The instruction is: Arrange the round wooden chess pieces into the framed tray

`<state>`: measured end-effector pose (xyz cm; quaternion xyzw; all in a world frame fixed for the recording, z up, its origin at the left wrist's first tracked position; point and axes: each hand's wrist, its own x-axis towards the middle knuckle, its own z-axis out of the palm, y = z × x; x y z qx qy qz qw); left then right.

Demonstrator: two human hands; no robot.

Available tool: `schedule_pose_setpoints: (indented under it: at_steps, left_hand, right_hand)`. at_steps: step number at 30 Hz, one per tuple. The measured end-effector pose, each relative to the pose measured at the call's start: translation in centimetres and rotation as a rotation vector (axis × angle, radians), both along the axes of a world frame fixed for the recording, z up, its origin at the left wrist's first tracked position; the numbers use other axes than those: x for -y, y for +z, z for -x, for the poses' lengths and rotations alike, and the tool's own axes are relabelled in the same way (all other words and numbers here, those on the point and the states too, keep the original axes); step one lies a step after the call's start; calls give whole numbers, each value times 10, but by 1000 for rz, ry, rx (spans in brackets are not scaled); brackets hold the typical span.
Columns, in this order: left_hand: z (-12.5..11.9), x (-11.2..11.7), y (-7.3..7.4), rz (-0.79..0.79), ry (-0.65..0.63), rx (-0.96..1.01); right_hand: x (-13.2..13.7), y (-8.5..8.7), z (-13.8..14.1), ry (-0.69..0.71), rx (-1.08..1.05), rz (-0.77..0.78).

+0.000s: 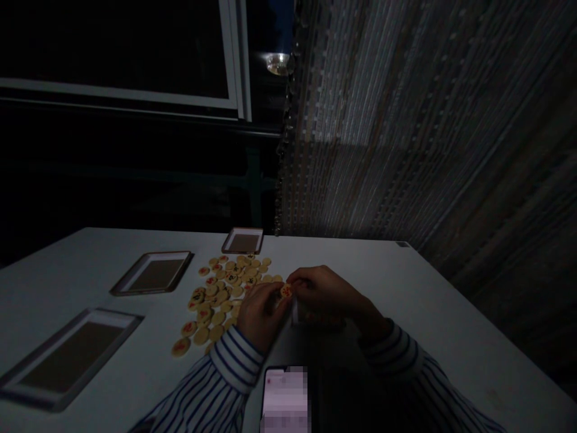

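Observation:
Several round yellow game discs (225, 288) with red or black marks lie scattered on the white table (99, 264). My left hand (260, 313) and my right hand (322, 294) meet just right of the pile, fingers pinched together on one disc with a red mark (285, 291). Both wrists come out of striped shirt cuffs. A small pale upright thing stands under my right hand, too dark to make out.
Three shallow rectangular trays lie on the table: one near left (67, 355), one middle left (153, 272), a small one at the back (243, 240). A lit phone (285, 398) lies at the near edge. A woven blind hangs at right, a dark window behind.

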<state>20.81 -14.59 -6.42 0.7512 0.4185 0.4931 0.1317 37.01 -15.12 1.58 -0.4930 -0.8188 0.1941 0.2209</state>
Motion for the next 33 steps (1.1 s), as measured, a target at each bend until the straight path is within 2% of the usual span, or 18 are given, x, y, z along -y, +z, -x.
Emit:
schedule_pose_setpoints:
  at_steps: [8, 13, 21, 26, 30, 33]
  left_hand:
    - [-3, 3, 1, 314, -75, 272]
    - [-5, 3, 7, 468, -52, 450]
    - [-9, 7, 20, 651, -83, 693]
    - [-8, 4, 16, 710, -70, 795]
    - [-7, 0, 9, 716, -109, 861]
    - [-8, 0, 8, 740, -115, 897]
  right_hand:
    - [-4, -5, -4, 71, 28, -42]
    - [-5, -5, -4, 121, 62, -46]
    - [-5, -6, -1, 42, 58, -29]
    - [-2, -2, -1, 18, 36, -30]
    - [-3, -6, -1, -8, 33, 1]
    - [-4, -9, 0, -27, 27, 14]
